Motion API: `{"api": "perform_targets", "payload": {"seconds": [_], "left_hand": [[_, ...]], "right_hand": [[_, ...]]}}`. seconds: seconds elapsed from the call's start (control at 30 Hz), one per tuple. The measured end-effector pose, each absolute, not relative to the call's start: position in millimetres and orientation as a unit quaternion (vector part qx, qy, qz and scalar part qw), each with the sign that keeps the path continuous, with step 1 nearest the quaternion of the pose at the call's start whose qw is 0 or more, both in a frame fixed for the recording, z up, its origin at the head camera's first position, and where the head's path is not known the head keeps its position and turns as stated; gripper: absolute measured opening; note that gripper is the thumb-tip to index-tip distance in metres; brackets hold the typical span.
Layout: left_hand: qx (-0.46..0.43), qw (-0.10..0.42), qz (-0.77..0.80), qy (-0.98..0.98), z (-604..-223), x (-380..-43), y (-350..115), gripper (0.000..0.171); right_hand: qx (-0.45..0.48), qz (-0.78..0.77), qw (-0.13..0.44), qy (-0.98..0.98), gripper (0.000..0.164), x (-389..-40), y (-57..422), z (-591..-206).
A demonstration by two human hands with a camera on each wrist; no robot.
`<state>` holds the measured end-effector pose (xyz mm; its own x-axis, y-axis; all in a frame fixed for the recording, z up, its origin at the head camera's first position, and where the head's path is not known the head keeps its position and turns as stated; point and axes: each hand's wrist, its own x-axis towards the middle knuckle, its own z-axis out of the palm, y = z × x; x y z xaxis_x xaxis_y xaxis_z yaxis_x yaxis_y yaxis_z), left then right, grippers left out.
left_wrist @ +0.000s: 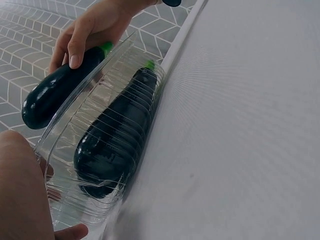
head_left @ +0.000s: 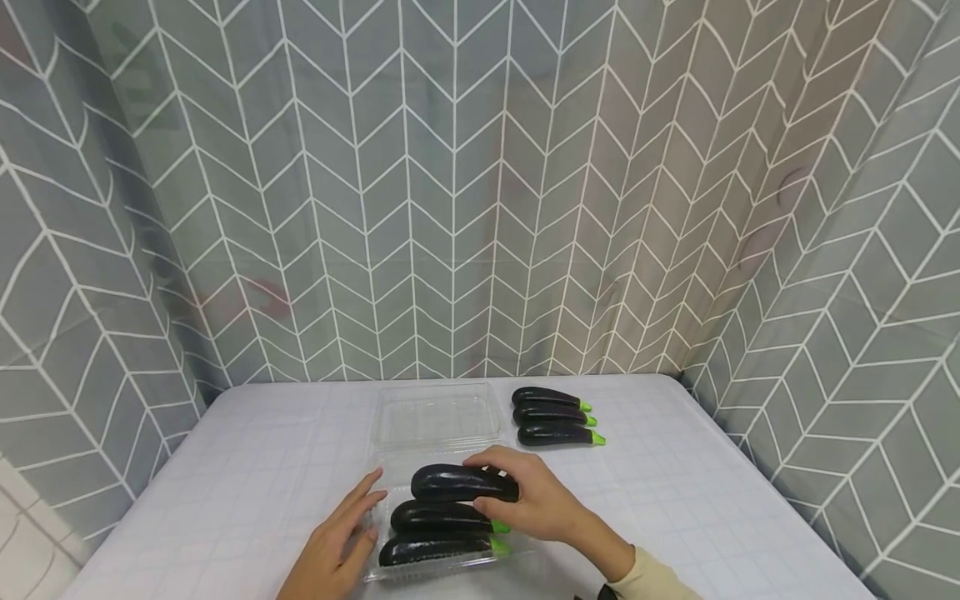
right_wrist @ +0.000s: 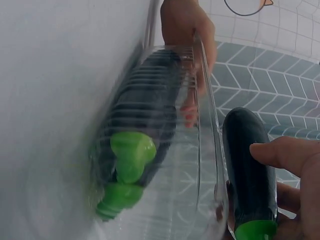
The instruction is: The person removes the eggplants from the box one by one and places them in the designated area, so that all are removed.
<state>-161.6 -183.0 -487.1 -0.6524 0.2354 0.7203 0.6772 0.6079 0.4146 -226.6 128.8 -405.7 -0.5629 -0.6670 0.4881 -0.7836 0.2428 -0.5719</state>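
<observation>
My right hand (head_left: 528, 496) grips a dark purple eggplant (head_left: 459, 482) with thumb and fingers. That eggplant is held above the clear plastic clamshell box (head_left: 442, 570), and the right wrist view shows its green stem end (right_wrist: 256, 230). Two more eggplants, one (head_left: 438, 517) behind the other (head_left: 431, 548), lie side by side in the box's base with green stems to the right. At the box's left side, my left hand (head_left: 333, 537) has its fingers extended and touches the wall. The box's lid (head_left: 438, 417) lies folded back, away from me.
Three eggplants lie in a row on the table right of the lid, the nearest one (head_left: 555, 434) with its green stem to the right. A pale checked cloth (head_left: 675, 500) covers the table. A grey curtain with white chevrons (head_left: 450, 208) hangs behind it and at both sides.
</observation>
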Motion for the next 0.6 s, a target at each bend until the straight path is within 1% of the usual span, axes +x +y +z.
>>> {"api": "perform_targets", "payload": {"seconds": [0.17, 0.3, 0.43, 0.6], "left_hand": [[-0.261, 0.308, -0.349, -0.846, -487.0, -161.2, -182.6, 0.050], [-0.262, 0.310, -0.347, -0.845, -486.6, -160.6, -182.0, 0.050], [-0.265, 0.315, -0.347, -0.842, -486.8, -160.5, -181.6, 0.051], [-0.253, 0.307, -0.346, -0.850, -486.6, -159.6, -181.0, 0.050]], "right_hand": [[0.465, 0.399, 0.099, -0.784, 0.041, -229.4, 136.8, -405.0], [0.464, 0.396, 0.117, -0.783, 0.040, -229.9, 145.0, -405.2], [0.456, 0.395, 0.122, -0.788, 0.040, -229.7, 153.4, -405.0], [0.447, 0.400, 0.120, -0.791, 0.042, -231.6, 162.0, -404.4]]}}
